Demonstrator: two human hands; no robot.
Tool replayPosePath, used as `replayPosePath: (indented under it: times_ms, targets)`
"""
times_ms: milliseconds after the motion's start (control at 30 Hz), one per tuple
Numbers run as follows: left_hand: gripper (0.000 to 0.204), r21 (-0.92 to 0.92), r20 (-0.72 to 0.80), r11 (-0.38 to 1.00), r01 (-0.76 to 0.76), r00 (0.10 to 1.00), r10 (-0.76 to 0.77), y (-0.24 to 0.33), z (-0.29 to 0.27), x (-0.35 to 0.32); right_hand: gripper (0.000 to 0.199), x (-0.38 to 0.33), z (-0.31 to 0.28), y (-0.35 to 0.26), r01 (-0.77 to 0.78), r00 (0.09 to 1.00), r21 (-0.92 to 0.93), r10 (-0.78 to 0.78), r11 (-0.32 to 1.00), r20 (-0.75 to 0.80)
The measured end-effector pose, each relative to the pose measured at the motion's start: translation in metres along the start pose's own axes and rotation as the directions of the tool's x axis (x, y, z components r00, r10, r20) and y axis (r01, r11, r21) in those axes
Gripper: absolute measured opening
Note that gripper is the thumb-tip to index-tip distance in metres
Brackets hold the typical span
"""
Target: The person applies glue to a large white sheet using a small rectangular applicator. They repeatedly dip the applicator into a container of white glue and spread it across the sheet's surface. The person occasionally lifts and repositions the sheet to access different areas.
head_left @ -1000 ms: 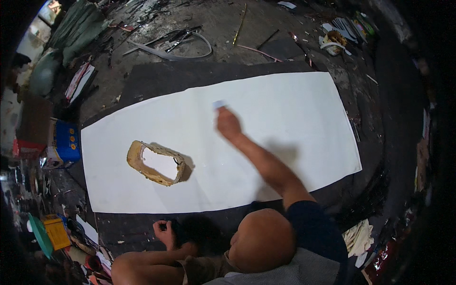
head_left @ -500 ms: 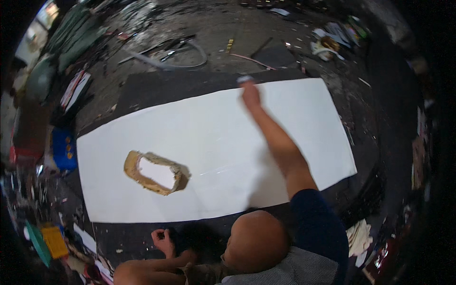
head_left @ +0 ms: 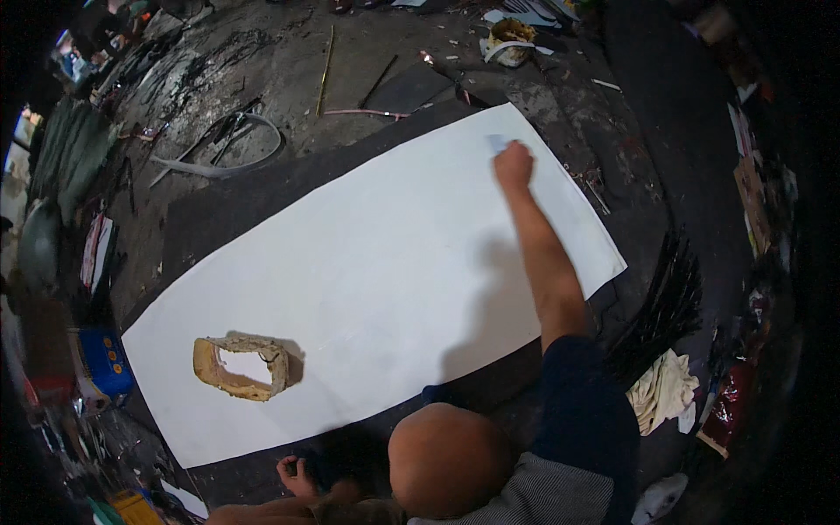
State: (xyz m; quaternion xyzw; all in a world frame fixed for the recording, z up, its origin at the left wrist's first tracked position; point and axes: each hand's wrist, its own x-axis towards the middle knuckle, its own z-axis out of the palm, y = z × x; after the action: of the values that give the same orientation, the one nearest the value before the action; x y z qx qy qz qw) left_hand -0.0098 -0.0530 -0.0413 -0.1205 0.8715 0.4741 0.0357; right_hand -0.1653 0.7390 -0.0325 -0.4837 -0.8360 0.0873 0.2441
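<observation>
My right hand [head_left: 514, 163] is closed on a small flat pale-blue piece, perhaps a scraper or card [head_left: 497, 142]. It is against a large white sheet [head_left: 376, 254], near the sheet's far right corner. Down by my bent knee [head_left: 448, 459], my left hand [head_left: 297, 477] rests off the sheet's near edge. Its fingers are curled, and what they hold, if anything, is hidden in shade. On the left part of the sheet stands an oblong crusted tan tub [head_left: 210, 363], its inside showing white. Neither hand touches it.
Dark matting [head_left: 201, 214] lies under the sheet. Beyond it are a looped pale strip [head_left: 262, 144] and a crusted round container [head_left: 510, 44]. A blue box [head_left: 103, 363] sits at the left, with black bristles [head_left: 665, 297] and a crumpled cream cloth [head_left: 662, 392] at the right.
My right hand has moved right along the far side of the sheet with the flat piece. The view has turned, so the sheet and tub appear tilted and shifted. My left hand stays low.
</observation>
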Motion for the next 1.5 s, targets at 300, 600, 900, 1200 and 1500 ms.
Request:
replayPosePath:
  times_ms: [300,600,900,1200,1500]
  targets:
    - [0.015,-0.083,0.001,0.994,-0.067,0.998,0.067,-0.035,0.001,0.004,0.014,0.009,0.051,-0.050,0.348,0.937,-0.025,-0.346,0.937,0.054]
    - [0.016,-0.099,-0.072,0.994,0.038,0.996,-0.045,-0.019,0.004,0.002,0.009,-0.331,-0.024,-0.143,0.808,-0.070,0.587,-0.997,-0.044,0.022]
    - [0.014,-0.087,-0.095,0.990,0.107,0.989,-0.115,-0.001,0.004,-0.002,0.016,-0.266,-0.067,-0.100,0.740,0.152,0.562,-0.906,0.369,0.395]
    - [0.005,-0.211,-0.035,0.974,0.079,0.996,-0.088,-0.009,0.005,0.001,0.017,-0.302,-0.022,-0.133,0.441,0.610,0.520,-0.669,0.732,0.425]
    - [0.009,-0.217,-0.033,0.974,0.061,0.997,-0.070,-0.014,-0.008,0.002,0.018,-0.073,-0.092,0.102,-0.093,0.996,-0.335,0.087,0.938,-0.031]
